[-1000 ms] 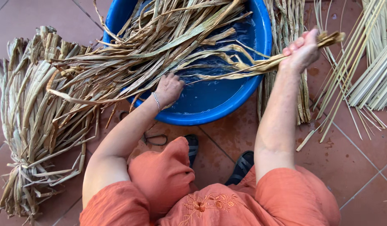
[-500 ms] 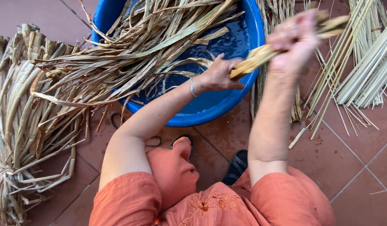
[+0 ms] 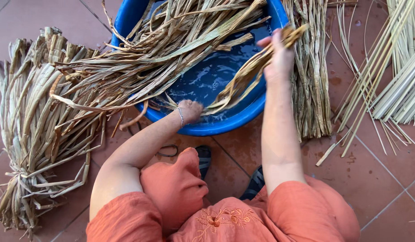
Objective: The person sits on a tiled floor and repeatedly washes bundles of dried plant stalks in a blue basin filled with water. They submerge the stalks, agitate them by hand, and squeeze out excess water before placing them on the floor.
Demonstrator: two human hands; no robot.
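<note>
A blue plastic basin [image 3: 243, 117] of water stands on the tiled floor in front of me, with many dried plant strips [image 3: 180, 49] lying across its left half. My right hand [image 3: 277, 58] is raised over the basin's right rim, shut on the upper end of a small bundle of wet strips [image 3: 243, 78]. That bundle slants down and left into the water. My left hand [image 3: 189, 111], with a thin bracelet at the wrist, is closed around the bundle's lower end near the basin's front rim.
A large tied sheaf of dried leaves [image 3: 32, 125] lies on the floor at the left. A flatter bundle of strips [image 3: 310, 89] lies right of the basin, and pale straight stalks [image 3: 396, 71] fan out at the far right. My sandalled feet [image 3: 205, 157] rest below the basin.
My right hand has swung from the far right to over the basin's rim with the bundle. My left hand rose along the strips, then slid back down to the front rim.
</note>
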